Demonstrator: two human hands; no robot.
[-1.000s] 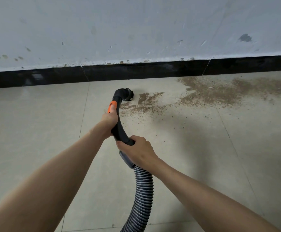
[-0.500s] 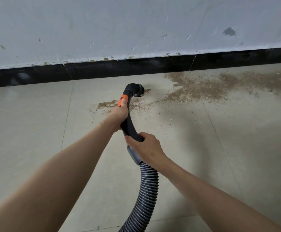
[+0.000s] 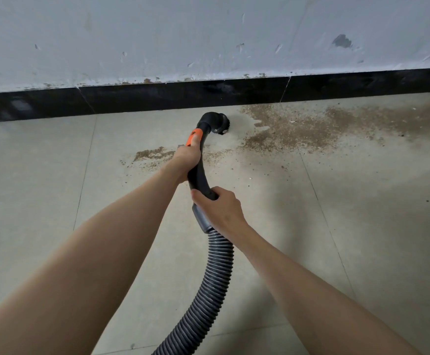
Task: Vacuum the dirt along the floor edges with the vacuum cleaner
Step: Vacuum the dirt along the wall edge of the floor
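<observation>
- The task looks partly done, in my judgement. The floor (image 3: pixel 42 188) to the left of the nozzle (image 3: pixel 217 124), along the black skirting strip (image 3: pixel 157 97), shows almost no dirt.
- The large dirt patch (image 3: pixel 298 131) lies on the right of the nozzle, near the skirting, and spreads toward the right border of the view. This part is not cleaned yet and it is the main work that is left.
- One small dirt patch (image 3: pixel 150 155) also lies to the left of the left hand (image 3: pixel 187 160), a bit away from the wall (image 3: pixel 208 34). Loose grains are scattered around both patches.
- The vacuum cleaner is present only as its handle tube (image 3: pixel 198 175) and the ribbed hose (image 3: pixel 208 290); the body of the machine is not in view. The nozzle is low at the floor, close to the skirting, just at the left border of the large patch.
- The left hand grips the upper part of the tube with curled fingers, and the thumb lies on the orange slider (image 3: pixel 193 138).
- The right hand (image 3: pixel 221 208) grips the lower part of the tube, where it meets the hose, with fingers wrapped round it.
- Count: two hands, both on the tube; one hose; one nozzle; one orange slider; two clear dirt patches, one large and one small.
- Whether the nozzle really touches the floor I cannot tell from this view.
</observation>
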